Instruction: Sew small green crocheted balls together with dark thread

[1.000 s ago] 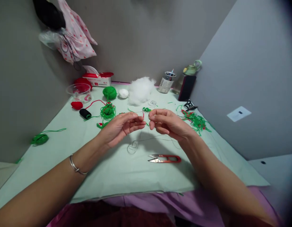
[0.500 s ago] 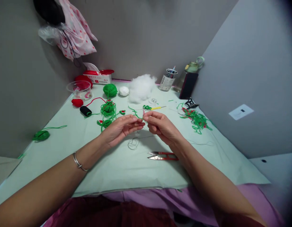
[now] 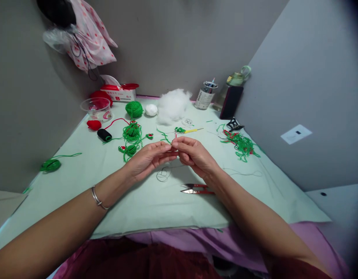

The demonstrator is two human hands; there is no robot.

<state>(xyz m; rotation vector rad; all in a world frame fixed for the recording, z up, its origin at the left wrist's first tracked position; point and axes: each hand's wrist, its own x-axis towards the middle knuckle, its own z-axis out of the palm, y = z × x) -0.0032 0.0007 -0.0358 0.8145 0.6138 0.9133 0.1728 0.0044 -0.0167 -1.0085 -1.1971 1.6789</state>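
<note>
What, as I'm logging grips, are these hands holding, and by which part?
The left hand and right hand meet at the fingertips, seeming to pinch something small, but the fingers hide it: neither thing nor held part can be told.

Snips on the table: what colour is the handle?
The handle is orange-red, seen best in the head view, the only one here.

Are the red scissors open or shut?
Open. The tips of the scissors point apart, and you can see the pale green table cover between the blades.
</note>
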